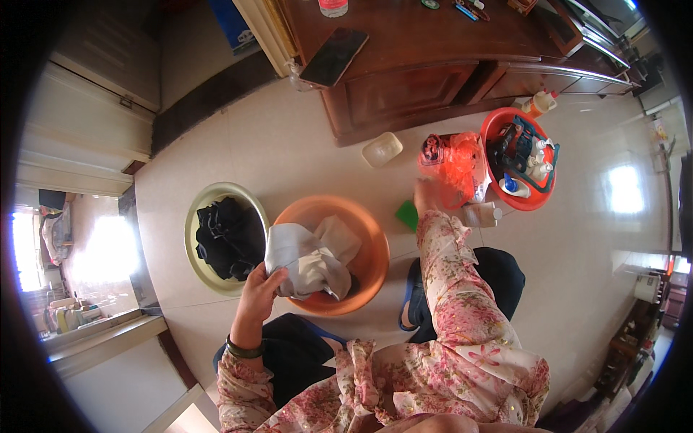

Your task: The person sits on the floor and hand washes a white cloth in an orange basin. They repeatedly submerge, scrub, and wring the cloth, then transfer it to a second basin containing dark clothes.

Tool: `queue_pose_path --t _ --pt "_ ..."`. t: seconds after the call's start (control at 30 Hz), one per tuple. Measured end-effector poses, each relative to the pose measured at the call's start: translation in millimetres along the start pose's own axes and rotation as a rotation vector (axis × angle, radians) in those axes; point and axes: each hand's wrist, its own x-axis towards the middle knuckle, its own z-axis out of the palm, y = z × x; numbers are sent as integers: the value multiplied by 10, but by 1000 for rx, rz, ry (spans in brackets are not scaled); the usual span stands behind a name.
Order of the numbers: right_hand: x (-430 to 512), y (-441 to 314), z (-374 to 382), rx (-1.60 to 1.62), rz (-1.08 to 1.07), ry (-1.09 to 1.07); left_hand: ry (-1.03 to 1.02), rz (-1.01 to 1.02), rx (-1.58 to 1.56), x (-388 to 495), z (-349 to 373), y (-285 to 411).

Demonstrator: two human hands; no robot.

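My left hand (263,289), with a dark bangle on its wrist, grips the edge of a light grey cloth (298,254) that hangs over the left side of an orange plastic basin (373,243). Another pale cloth (338,238) lies in this basin. Left of it, a pale green basin (193,265) holds black clothing (224,233). My right hand (426,192) is blurred, reaching to the left edge of a red plastic bag (460,162); its fingers are not clear. A green sponge or pad (407,215) lies on the floor just left of my right wrist.
A red basin (490,122) at right holds pump bottles and other items. A white bottle (482,215) lies by the bag. A translucent tray (382,150) rests near the wooden cabinet (406,97), which bears a smartphone (334,57). An orange-labelled bottle (538,104) stands behind the red basin.
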Motion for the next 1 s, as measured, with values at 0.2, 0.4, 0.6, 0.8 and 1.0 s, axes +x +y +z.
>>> queue_pose_path --t 0.2,0.4,0.6,0.8,1.0 --pt "-385 -232 -243 177 138 185 -116 -137 -276 -7 -17 -50" --pt "-384 -76 -115 13 -23 153 -31 -56 -132 -30 -92 -95" --pt "-147 79 82 -10 -27 143 -55 192 -498 11 -134 -158" --pt "-155 -584 -292 981 261 -304 -48 53 -628 100 -266 -280" --pt "-897 -1900 -677 1289 -29 -827 -312 83 -800 179 -364 -493"
